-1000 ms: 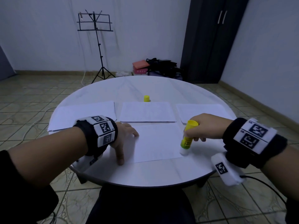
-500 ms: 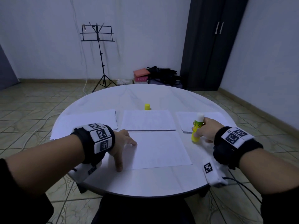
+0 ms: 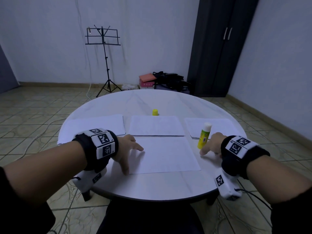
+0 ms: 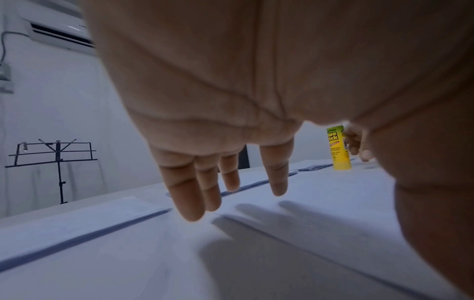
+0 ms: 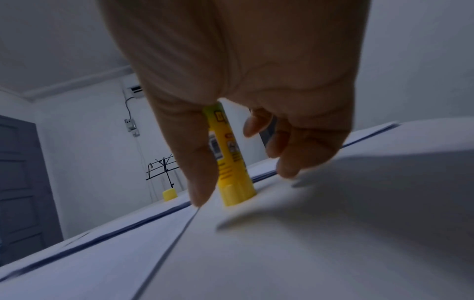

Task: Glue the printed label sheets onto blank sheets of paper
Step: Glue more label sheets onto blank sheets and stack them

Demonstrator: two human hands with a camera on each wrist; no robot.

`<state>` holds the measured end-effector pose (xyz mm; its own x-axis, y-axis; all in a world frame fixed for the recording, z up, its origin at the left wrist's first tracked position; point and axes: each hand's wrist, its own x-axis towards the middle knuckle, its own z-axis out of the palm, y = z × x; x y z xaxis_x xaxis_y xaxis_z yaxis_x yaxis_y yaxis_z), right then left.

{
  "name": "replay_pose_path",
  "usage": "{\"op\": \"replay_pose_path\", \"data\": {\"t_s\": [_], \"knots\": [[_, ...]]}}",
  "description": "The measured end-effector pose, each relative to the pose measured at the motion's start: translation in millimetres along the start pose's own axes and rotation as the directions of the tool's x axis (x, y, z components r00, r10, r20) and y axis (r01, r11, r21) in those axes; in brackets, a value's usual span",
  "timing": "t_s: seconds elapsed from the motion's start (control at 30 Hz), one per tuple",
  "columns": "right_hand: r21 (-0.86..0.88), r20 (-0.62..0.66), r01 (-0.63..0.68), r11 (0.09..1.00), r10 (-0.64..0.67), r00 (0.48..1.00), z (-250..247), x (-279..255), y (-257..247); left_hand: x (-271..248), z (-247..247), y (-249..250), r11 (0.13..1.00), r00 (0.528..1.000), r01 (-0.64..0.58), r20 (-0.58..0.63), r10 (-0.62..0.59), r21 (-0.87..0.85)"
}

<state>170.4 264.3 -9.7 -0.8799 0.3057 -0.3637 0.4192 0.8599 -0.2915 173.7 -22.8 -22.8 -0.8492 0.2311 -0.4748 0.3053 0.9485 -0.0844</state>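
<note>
A yellow glue stick (image 3: 204,135) (image 4: 338,148) (image 5: 233,162) stands upright, uncapped, at the near edge of the right paper stack (image 3: 219,125). My right hand (image 3: 211,146) (image 5: 256,142) is just beside and in front of it, fingers loosely bent, holding nothing. The stick's yellow cap (image 3: 155,112) (image 5: 169,194) sits behind the middle sheet (image 3: 156,125). A single white sheet (image 3: 165,154) lies nearest me. My left hand (image 3: 128,149) (image 4: 205,182) hovers over that sheet's left edge with fingers straight and spread. Another stack (image 3: 94,127) lies at the left.
The round white table (image 3: 152,184) has its curved front edge close to me. A music stand (image 3: 104,61), bags and boxes (image 3: 162,80) on the floor, and a dark wardrobe (image 3: 219,48) stand beyond the table.
My right hand carried the glue stick from the near sheet's right edge up to the right stack, stood it upright and let go. The left hand stayed by the sheet's left edge.
</note>
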Motion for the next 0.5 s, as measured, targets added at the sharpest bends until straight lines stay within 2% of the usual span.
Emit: {"op": "replay_pose_path", "data": {"t_s": [0.1,0.17,0.33,0.5], "knots": [[-0.18,0.125,0.065,0.982,-0.043,0.991,7.1,-21.0,-13.4,-2.4,-0.6,-11.0,0.997,1.0,0.014,-0.019,-0.016,-0.079],[-0.283,0.179,0.16,0.946,-0.112,0.978,14.9,-31.8,-29.5,-4.0,-2.4,-22.0,0.99,0.998,0.04,-0.045,-0.047,-0.133],[-0.239,0.282,0.439,0.866,-0.371,0.885,28.8,-54.4,-98.2,-5.9,-7.1,-72.2,0.958,0.97,0.204,-0.091,-0.226,-0.201],[-0.271,0.233,0.584,0.765,-0.537,0.811,48.2,-60.0,-186.6,-0.1,-3.9,-135.8,0.903,0.908,0.382,-0.103,-0.407,-0.196]]}}
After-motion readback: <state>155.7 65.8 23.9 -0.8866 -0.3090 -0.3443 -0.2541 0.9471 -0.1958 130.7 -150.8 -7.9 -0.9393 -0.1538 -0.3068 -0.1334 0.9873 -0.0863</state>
